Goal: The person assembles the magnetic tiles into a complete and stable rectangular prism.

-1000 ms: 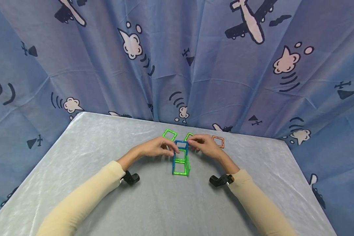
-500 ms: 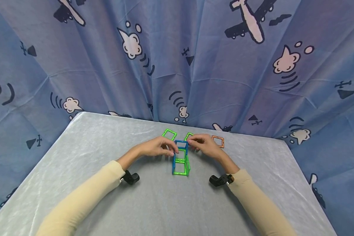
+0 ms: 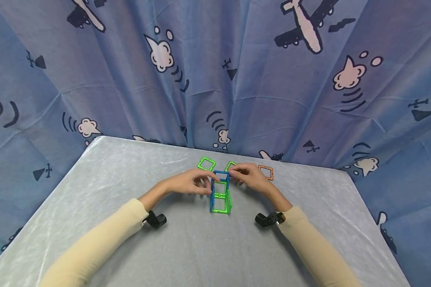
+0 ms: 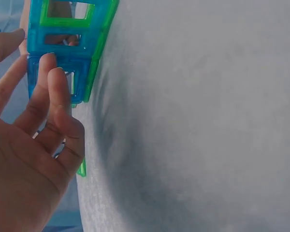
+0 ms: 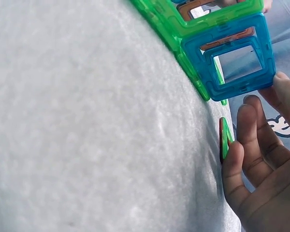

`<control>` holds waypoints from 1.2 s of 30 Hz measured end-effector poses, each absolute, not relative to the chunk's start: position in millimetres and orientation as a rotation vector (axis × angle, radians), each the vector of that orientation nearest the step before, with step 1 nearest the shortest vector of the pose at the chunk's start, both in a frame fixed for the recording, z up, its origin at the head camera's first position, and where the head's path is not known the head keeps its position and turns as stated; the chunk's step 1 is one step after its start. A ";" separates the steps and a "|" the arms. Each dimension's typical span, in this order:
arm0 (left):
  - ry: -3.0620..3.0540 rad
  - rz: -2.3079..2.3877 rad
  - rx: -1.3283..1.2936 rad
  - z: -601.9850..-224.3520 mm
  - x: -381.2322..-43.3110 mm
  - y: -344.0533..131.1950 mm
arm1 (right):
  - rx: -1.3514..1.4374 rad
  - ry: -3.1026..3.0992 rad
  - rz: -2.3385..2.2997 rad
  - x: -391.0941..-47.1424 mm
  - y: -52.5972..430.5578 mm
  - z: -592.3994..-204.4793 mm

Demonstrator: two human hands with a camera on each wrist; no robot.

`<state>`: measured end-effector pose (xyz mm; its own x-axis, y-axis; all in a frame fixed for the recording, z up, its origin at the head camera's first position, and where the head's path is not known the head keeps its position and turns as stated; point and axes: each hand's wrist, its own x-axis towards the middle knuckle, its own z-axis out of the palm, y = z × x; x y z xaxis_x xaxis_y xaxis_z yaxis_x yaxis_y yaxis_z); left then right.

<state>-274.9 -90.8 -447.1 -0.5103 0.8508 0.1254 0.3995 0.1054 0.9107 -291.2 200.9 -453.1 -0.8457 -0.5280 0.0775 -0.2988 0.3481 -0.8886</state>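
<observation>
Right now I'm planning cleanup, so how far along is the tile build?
Done: a blue wall and a green wall flank the green base. In hand: the right fingers hold a blue tile by its corner; the left fingers are at the blue wall. Remaining: green tiles and an orange tile lie loose, possibly still to be added.

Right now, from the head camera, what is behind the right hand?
Behind the right hand, a corner of a green square shows; the rest is covered. An orange square is mostly visible. Anything else would be hidden.
</observation>
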 end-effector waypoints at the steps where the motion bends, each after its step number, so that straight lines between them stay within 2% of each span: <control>1: 1.965 1.400 1.197 -447.7 -274.8 -91.7 | -0.741 2.389 -1.500 -291.3 200.9 -453.0; 20: 2.187 1.512 1.032 -450.0 -280.1 -100.9 | -0.688 2.401 -1.494 -291.2 200.2 -452.5; 36: 2.266 1.499 0.894 -445.7 -287.2 -79.7 | -0.684 2.382 -1.532 -286.3 199.2 -453.8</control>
<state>-287.2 -79.7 -445.7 -0.7692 0.6309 0.1014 0.3402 0.2701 0.9007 -286.3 199.2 -453.8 -0.8653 -0.4978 0.0588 -0.2598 0.3451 -0.9019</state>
